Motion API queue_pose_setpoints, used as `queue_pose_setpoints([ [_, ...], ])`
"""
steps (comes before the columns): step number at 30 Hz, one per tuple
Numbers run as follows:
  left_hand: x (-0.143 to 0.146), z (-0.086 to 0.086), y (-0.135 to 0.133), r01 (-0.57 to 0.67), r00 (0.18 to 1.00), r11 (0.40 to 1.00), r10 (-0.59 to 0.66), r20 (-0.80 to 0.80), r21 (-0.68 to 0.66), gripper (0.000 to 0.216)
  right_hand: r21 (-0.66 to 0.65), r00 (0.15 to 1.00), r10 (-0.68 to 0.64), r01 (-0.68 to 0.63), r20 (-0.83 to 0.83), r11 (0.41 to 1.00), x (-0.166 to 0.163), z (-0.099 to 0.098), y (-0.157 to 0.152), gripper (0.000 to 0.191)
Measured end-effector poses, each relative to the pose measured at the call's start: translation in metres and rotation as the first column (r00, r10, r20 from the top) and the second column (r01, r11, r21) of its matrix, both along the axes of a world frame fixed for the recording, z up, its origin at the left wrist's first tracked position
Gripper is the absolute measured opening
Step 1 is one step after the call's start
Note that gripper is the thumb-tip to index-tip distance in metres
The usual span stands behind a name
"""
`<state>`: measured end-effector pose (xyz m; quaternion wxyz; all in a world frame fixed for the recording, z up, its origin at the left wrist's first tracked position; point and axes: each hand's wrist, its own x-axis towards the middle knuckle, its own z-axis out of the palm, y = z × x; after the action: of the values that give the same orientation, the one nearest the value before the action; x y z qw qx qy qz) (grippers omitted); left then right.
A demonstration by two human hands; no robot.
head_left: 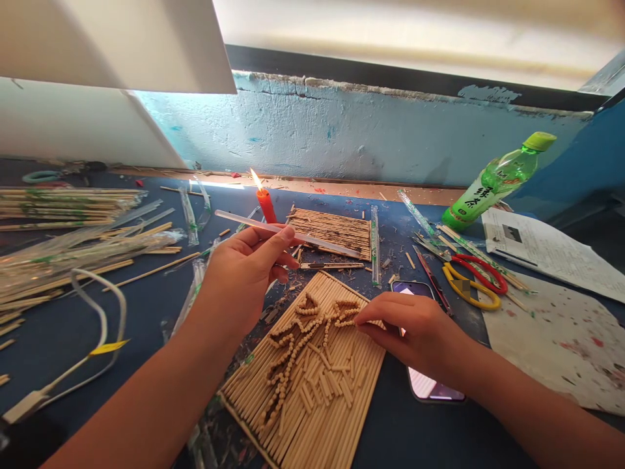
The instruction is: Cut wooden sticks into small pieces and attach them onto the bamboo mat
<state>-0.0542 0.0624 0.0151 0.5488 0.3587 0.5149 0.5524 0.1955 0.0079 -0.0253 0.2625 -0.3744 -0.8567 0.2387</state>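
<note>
My left hand (pixel 251 264) is closed around a translucent glue stick (pixel 322 241), which it holds level just in front of a lit red candle (pixel 266 206). Below lies a panel of wooden sticks (pixel 244 397) joined side by side. Upright cut stick ends form a curving outline (pixel 291 335) on it, and short stick pieces (pixel 327 384) lie loose in the middle. At the outline's right end, my right hand (pixel 410 326) has thumb and forefinger pinched together. Whatever sits between those fingertips is too small to make out.
Behind the panel are a darker stick mat (pixel 332 228) and a utility knife (pixel 332 265). A phone (pixel 430 384) lies under my right hand. Scissors (pixel 471 280), a green bottle (pixel 493 182) and papers (pixel 547 254) are at the right. Bagged chopsticks (pixel 63 208) and a white cable (pixel 105 326) are left.
</note>
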Motion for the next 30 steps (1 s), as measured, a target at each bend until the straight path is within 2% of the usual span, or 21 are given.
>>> queue_pose_setpoints([
  [12, -0.0008, -0.0031, 0.0015, -0.008, 1.000, 1.000, 0.008, 0.003, 0.016, 0.016, 0.050, 1.000, 0.004, -0.004, 0.006, 0.999, -0.0003, -0.0049, -0.0002, 0.015],
  [30, -0.0009, -0.0058, 0.0033, -0.023, 1.000, 0.999, 0.023, -0.003, 0.028, 0.018, 0.023, 1.000, 0.018, -0.018, -0.005, 1.000, 0.0005, -0.0073, -0.0006, 0.017],
])
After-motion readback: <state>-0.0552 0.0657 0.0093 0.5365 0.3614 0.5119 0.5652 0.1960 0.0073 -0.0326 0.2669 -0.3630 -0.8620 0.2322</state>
